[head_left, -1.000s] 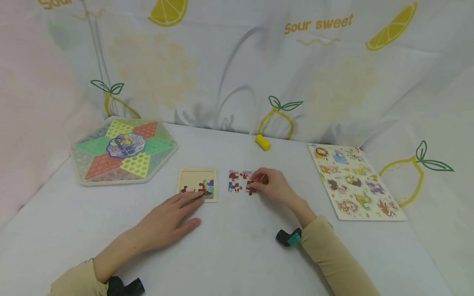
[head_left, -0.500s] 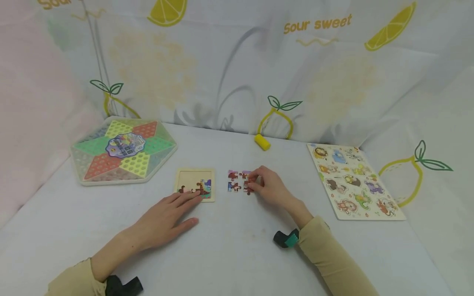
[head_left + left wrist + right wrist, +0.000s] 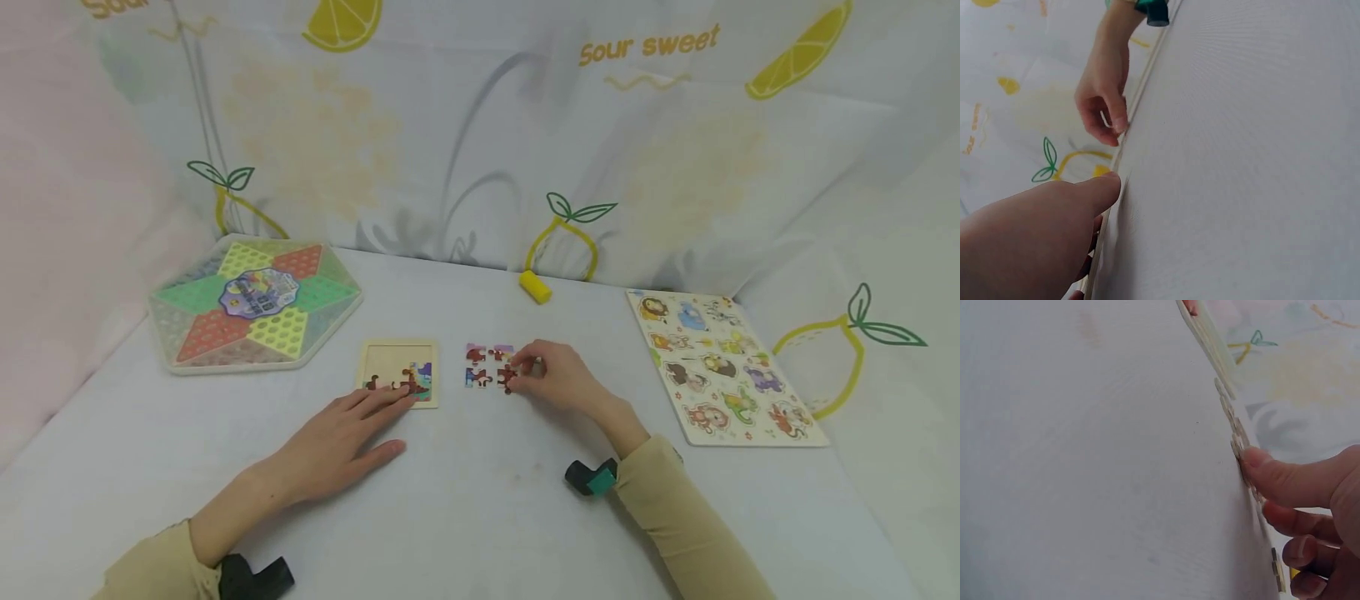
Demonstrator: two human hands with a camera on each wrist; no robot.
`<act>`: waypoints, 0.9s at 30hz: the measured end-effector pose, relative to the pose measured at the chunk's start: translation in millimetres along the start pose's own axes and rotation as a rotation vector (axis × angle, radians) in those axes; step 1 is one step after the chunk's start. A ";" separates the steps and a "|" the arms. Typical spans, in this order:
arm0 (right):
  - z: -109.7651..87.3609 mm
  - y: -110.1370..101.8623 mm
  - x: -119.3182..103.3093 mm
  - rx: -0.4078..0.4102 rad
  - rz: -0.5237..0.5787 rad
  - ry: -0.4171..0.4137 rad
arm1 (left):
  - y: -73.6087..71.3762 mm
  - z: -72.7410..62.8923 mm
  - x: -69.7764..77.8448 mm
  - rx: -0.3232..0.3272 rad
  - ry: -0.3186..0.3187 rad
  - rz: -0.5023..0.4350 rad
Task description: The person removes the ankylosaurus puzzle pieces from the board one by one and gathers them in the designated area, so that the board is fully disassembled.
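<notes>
Several small knobbed jigsaw pieces (image 3: pixel 478 377), dark red, purple, blue.

Head view: the near side of the shallow, square, pale wooden tray (image 3: pixel 384 364) is being covered by the fingers of the bare left hand (image 3: pixel 326 446), and the brown-and-blue printed puzzle pieces (image 3: pixel 420 375) inside are being partly masked. The outer edge of the thin, brown-printed lower right loose piece (image 3: pixel 503 377) is being hidden by the fingertips of the bare right hand (image 3: pixel 561 379). Both beige cloth sleeves (image 3: pixel 697 525) are being cut off by the lower picture edge. Lettering on the purple scalloped label (image 3: pixel 258 293) is being rendered too small for reading. Wrist views: both hands are being cropped at the sides; printed faces are being lost edge-on.
</notes>
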State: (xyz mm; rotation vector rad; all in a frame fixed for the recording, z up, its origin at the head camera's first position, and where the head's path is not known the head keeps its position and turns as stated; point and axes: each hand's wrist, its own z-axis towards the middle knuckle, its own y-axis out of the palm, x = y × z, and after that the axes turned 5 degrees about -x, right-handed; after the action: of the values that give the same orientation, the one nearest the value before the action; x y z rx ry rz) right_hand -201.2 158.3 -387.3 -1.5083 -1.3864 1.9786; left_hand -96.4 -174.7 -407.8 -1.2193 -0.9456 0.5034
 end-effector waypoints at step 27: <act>-1.7 -3.8 -2.7 -0.066 -0.027 0.021 | -2.0 -0.9 0.2 -0.016 -0.013 -0.023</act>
State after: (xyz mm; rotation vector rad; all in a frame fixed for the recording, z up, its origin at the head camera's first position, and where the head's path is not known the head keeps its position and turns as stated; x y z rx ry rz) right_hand -199.7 159.2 -382.6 -1.5262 -1.4696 1.9128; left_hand -95.9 -175.7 -405.8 -1.2193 -0.9747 0.4872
